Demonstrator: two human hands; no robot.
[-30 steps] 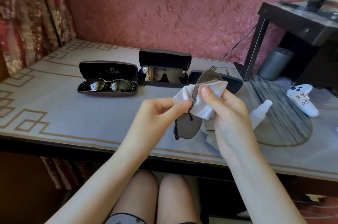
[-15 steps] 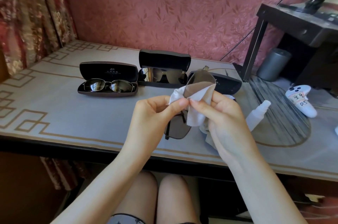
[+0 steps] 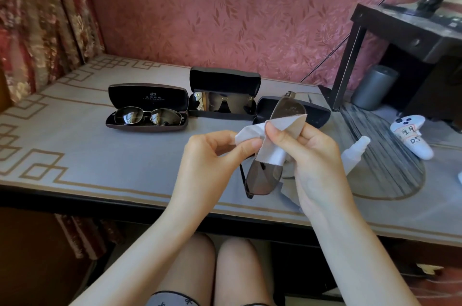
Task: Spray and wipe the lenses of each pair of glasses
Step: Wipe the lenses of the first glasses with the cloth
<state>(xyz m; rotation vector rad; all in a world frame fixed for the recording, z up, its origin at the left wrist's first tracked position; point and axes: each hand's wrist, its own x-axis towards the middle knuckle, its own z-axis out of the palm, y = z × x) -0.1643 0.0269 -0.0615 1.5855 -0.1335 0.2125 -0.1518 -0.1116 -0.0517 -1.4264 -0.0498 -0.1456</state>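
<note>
The glasses [image 3: 262,177] are held up just above the near edge of the table [image 3: 75,150], right of centre in the frame, between the 2 hands and wrapped at the middle in the cloth [image 3: 273,153]. Their long axis runs steeply, from 1 lens at upper right, in front of the empty case [image 3: 317,112], down to the other lens at lower left. The right hand [image 3: 315,160] carries them, fingers curled behind and thumb pressing the cloth onto the middle of the frame. The left hand [image 3: 210,158] comes in from the left, thumb and forefinger pinching a corner of the cloth, the other fingers loosely curled. I'd judge the lower lens, bare and nearest the left hand, the easiest to reach next. The bottle [image 3: 355,153] lies on the table just right of the right hand. Farther back, the left case [image 3: 147,96] holds a metal pair [image 3: 150,116] and the middle case [image 3: 225,81] a dark pair [image 3: 225,104]. A white controller [image 3: 412,140] sits at far right, with a red patterned wall [image 3: 225,18] behind and a curtain [image 3: 37,18] at upper left.
</note>
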